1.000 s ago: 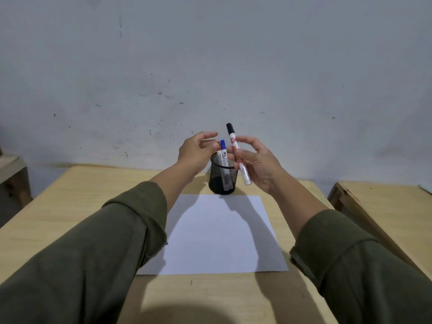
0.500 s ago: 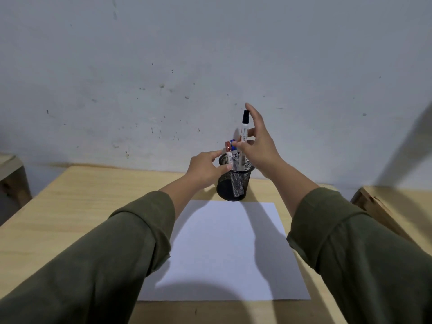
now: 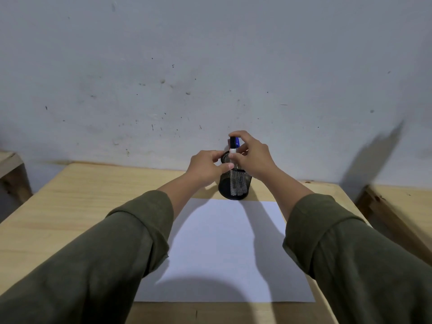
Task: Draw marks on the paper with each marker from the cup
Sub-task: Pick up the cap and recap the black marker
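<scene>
Your left hand [image 3: 205, 168] grips the rim of the black mesh cup [image 3: 235, 183] at the paper's [image 3: 222, 249] far edge. Your right hand [image 3: 253, 157] pinches an upright blue-capped marker [image 3: 233, 146] standing in the cup.

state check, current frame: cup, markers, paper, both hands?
Black wire-mesh cup: upright on the wooden table, just beyond the paper's far edge.
Blue-capped white marker: capped, upright, lower end in the cup.
Other markers: barrels partly visible through the mesh; count unclear.
White paper sheet: flat, no marks visible.
Left hand: gripping the cup's rim.
Right hand: pinching the blue-capped marker.
</scene>
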`<state>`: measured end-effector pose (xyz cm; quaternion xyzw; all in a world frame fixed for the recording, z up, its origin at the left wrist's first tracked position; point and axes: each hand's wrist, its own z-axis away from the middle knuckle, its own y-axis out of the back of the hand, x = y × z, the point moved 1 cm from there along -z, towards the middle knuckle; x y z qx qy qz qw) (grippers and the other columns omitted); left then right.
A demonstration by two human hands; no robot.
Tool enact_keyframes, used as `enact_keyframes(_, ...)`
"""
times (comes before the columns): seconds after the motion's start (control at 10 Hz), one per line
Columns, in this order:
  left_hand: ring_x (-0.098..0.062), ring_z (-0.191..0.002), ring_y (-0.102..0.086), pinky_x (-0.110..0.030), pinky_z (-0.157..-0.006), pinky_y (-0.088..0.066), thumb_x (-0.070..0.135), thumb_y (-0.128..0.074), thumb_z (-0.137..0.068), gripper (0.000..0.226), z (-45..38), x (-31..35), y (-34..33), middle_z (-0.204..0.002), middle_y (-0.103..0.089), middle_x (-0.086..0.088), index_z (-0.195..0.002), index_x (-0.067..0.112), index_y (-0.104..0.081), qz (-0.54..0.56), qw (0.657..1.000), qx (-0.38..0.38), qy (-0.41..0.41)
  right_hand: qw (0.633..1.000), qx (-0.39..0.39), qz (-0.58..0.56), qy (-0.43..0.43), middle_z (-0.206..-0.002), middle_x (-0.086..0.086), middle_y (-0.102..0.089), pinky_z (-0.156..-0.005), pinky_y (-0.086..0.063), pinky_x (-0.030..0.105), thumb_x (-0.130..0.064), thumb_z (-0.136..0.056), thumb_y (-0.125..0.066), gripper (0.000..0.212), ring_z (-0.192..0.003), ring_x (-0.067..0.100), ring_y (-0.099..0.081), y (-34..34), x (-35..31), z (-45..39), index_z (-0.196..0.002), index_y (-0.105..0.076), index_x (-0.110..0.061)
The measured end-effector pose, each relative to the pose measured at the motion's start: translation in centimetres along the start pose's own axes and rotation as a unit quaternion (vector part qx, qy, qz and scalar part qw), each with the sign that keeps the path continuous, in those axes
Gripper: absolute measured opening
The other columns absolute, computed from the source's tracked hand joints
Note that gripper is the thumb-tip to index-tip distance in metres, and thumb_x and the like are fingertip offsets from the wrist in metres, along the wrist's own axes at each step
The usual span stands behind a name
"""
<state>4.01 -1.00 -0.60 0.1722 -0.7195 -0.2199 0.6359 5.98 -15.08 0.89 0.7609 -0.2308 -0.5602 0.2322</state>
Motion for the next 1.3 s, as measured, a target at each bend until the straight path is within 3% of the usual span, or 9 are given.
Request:
enact_keyframes(0.1,-0.013,-0.119,-0.056,-0.03,-0.103,-0.041,0.028,-0.069,-0.08,0.045,-0.2,-0.2,0.0,-0.123,-0.065,0.0,-0.123,0.019,-0.06,0.005,1.0,-0.005,0.003,1.0,-0.001,0.0,0.004,-0.074,-0.001,-0.062,-0.062,-0.043,0.012,-0.011,-0.084,-0.063,0.039,-0.076,0.014,-0.058,-0.1,0.0,-0.1,-0.119,-0.058,-0.029)
enact_keyframes(0.2,-0.012,-0.117,-0.057,-0.031,-0.103,-0.041,0.029,-0.07,-0.08,0.044,-0.4,-0.3,0.0,-0.121,-0.067,0.001,-0.122,0.021,-0.061,0.007,1.0,-0.009,0.002,1.0,0.003,0.008,0.006,-0.067,-0.007,-0.059,-0.057,-0.039,0.004,-0.009,-0.084,-0.061,0.042,-0.071,0.006,-0.056,-0.3,-0.1,-0.3,-0.12,-0.057,-0.03)
enact_keyframes(0.4,-0.012,-0.116,-0.058,-0.031,-0.102,-0.043,0.029,-0.07,-0.08,0.045,-0.4,-0.4,0.0,-0.12,-0.067,0.001,-0.123,0.022,-0.061,0.008,1.0,-0.011,0.001,1.0,0.012,0.013,0.009,-0.077,0.004,-0.067,-0.06,-0.038,0.01,-0.011,-0.083,-0.063,0.04,-0.081,0.016,-0.06,-0.7,0.2,-0.4,-0.118,-0.058,-0.03)
enact_keyframes(0.6,-0.013,-0.113,-0.06,-0.021,-0.097,-0.041,0.028,-0.072,-0.078,0.05,-0.1,-0.2,0.0,-0.121,-0.066,-0.002,-0.125,0.016,-0.059,0.011,1.0,-0.009,-0.001,1.0,0.011,0.016,0.004,-0.081,0.004,-0.067,-0.08,-0.043,0.019,-0.005,-0.083,-0.062,0.055,-0.085,0.015,-0.059,-0.6,0.6,-0.2,-0.131,-0.054,-0.029)
enact_keyframes(0.8,-0.01,-0.11,-0.062,-0.02,-0.098,-0.042,0.034,-0.077,-0.072,0.058,-0.4,-0.5,0.6,-0.12,-0.067,-0.004,-0.124,0.016,-0.06,0.008,1.0,-0.022,0.017,0.999,0.014,0.05,0.012,-0.074,0.002,-0.059,-0.058,-0.037,-0.002,0.003,-0.079,-0.058,0.064,-0.075,0.013,-0.053,-0.7,0.7,-0.1,-0.134,-0.05,-0.027)
enact_keyframes(1.0,-0.01,-0.112,-0.06,-0.017,-0.096,-0.04,0.032,-0.072,-0.077,0.053,-0.3,-0.4,0.8,-0.122,-0.066,-0.003,-0.127,0.02,-0.058,0.013,0.999,-0.026,0.022,0.998,0.067,0.013,-0.002,-0.077,0.005,-0.063,-0.058,-0.037,-0.003,-0.001,-0.083,-0.054,0.057,-0.07,0.01,-0.055,-0.5,0.5,-0.2,-0.134,-0.049,-0.025)
enact_keyframes(1.2,-0.013,-0.117,-0.057,-0.02,-0.093,-0.041,0.033,-0.067,-0.082,0.052,0.3,-0.3,1.5,-0.127,-0.062,-0.004,-0.129,0.016,-0.055,0.02,1.0,-0.006,0.022,0.996,0.093,0.006,0.007,-0.085,0.003,-0.066,-0.079,-0.046,0.022,-0.013,-0.086,-0.059,0.038,-0.083,0.017,-0.061,0.2,-1.0,0.3,-0.123,-0.059,-0.021)
enact_keyframes(1.3,-0.013,-0.111,-0.058,-0.013,-0.079,-0.044,0.032,-0.066,-0.083,0.049,1.2,0.1,2.1,-0.125,-0.062,-0.004,-0.128,0.017,-0.055,0.034,0.999,0.018,0.022,0.993,0.117,0.006,0.001,-0.089,0.002,-0.066,-0.065,-0.04,0.006,-0.021,-0.087,-0.059,0.024,-0.077,0.012,-0.058,0.9,-2.2,1.1,-0.111,-0.066,-0.019)
